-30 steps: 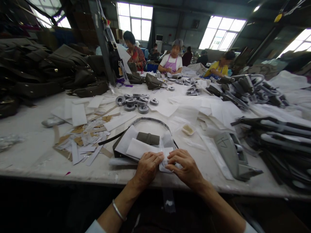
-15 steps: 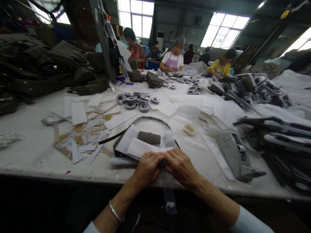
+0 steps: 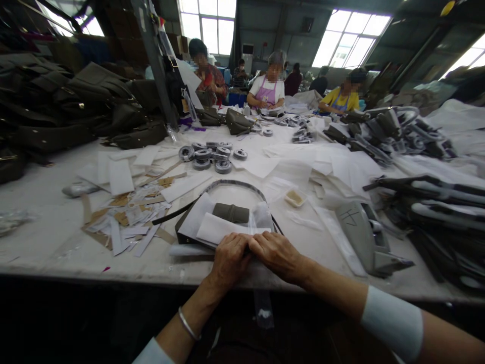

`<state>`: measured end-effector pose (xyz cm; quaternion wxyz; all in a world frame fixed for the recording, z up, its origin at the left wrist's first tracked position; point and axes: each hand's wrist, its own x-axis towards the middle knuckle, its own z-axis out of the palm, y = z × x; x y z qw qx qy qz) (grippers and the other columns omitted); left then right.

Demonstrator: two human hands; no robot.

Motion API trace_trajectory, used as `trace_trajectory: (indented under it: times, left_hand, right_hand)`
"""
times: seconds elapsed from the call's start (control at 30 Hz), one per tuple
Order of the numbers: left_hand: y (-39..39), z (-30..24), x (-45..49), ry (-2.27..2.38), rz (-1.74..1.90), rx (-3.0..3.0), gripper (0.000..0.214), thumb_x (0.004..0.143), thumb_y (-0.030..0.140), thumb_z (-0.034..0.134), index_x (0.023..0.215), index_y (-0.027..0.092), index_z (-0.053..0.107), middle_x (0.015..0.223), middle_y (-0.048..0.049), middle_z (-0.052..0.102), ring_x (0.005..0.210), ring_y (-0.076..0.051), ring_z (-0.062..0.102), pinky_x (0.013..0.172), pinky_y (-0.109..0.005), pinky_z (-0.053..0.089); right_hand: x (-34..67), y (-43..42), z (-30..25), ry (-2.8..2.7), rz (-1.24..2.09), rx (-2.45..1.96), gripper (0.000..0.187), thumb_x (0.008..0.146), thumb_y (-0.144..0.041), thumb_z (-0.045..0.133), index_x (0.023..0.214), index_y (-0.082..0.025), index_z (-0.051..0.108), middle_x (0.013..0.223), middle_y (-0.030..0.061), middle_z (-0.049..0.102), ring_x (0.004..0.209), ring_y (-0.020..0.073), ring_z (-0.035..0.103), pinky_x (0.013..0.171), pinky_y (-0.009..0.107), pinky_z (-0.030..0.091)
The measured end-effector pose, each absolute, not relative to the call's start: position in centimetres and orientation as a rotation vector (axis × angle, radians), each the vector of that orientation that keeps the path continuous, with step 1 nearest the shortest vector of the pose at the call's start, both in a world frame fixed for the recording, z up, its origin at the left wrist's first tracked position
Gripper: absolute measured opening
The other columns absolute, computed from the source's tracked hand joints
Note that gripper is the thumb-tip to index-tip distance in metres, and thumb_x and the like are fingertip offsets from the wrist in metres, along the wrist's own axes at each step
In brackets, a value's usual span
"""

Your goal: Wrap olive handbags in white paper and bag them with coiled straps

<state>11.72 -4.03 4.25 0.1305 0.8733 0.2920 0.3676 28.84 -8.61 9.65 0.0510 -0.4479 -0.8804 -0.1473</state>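
Note:
A dark olive handbag (image 3: 186, 223) lies on the table in front of me, its strap (image 3: 261, 191) looped out behind it. White wrapping sheets (image 3: 214, 230) cover much of the bag, leaving an olive tab (image 3: 231, 213) showing in the middle. My left hand (image 3: 230, 259) and my right hand (image 3: 279, 257) meet at the bag's near edge, fingers curled and closed on it. What lies right under the fingertips is hidden. Below the hands, a clear plastic strip (image 3: 263, 309) hangs past the table edge.
Paper and card scraps (image 3: 131, 215) lie to the left, wrapped rolls (image 3: 207, 154) behind the bag. A small tray (image 3: 294, 198) and a grey bag piece (image 3: 356, 235) are at right, beside stacked wrapped straps (image 3: 435, 202). Dark bags (image 3: 76, 106) pile up far left. Co-workers sit across the table.
My right hand has moved slightly left, up against the left hand, and its forearm lies flatter with more sleeve showing. The bag stays in place; the view has shifted a little.

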Motion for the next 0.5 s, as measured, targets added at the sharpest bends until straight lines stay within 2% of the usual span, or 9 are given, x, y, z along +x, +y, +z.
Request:
trace_trajectory:
  times: [0.17,0.3,0.4,0.5]
  left_hand:
    - [-3.8,4.2,11.9,0.906,1.108,2.546,0.011,0.091,0.031,0.058,0.092,0.020,0.058,0.085,-0.0035,0.068,0.081,-0.023,0.062,0.075,-0.036,0.048]
    - [-3.9,4.3,12.1,0.949,1.069,2.590,0.004,0.089,0.021,0.059,0.092,0.021,0.058,0.085,-0.0028,0.068,0.080,-0.023,0.061,0.074,-0.036,0.047]
    - [-4.1,4.2,12.1,0.927,1.052,2.650,0.017,0.085,0.014,0.059,0.100,0.021,0.059,0.091,-0.0025,0.070,0.084,-0.023,0.061,0.074,-0.036,0.047]
    - [-4.2,4.0,12.0,0.906,1.100,2.699,0.020,0.086,0.013,0.059,0.104,0.023,0.060,0.093,-0.0018,0.071,0.084,-0.022,0.060,0.074,-0.036,0.046]
  right_hand:
    - [28.2,-7.8,9.3,-2.697,-0.610,-1.386,0.009,0.095,-0.013,0.047,0.091,-0.019,0.053,0.075,0.0039,0.058,0.066,0.0202,0.052,0.056,0.033,0.035]
    - [29.2,-7.2,7.8,-2.531,-0.637,-1.308,0.015,0.095,-0.012,0.045,0.085,-0.020,0.054,0.072,0.0026,0.057,0.065,0.0186,0.048,0.058,0.032,0.034]
    - [29.8,-7.5,7.0,-2.353,-0.497,-1.296,0.018,0.097,-0.019,0.045,0.081,-0.020,0.054,0.073,0.0032,0.057,0.068,0.0195,0.049,0.064,0.033,0.038]
    - [30.4,-9.3,7.2,-2.193,-0.247,-1.280,0.008,0.095,-0.024,0.053,0.091,-0.018,0.056,0.085,0.0057,0.064,0.082,0.0209,0.056,0.075,0.035,0.044]
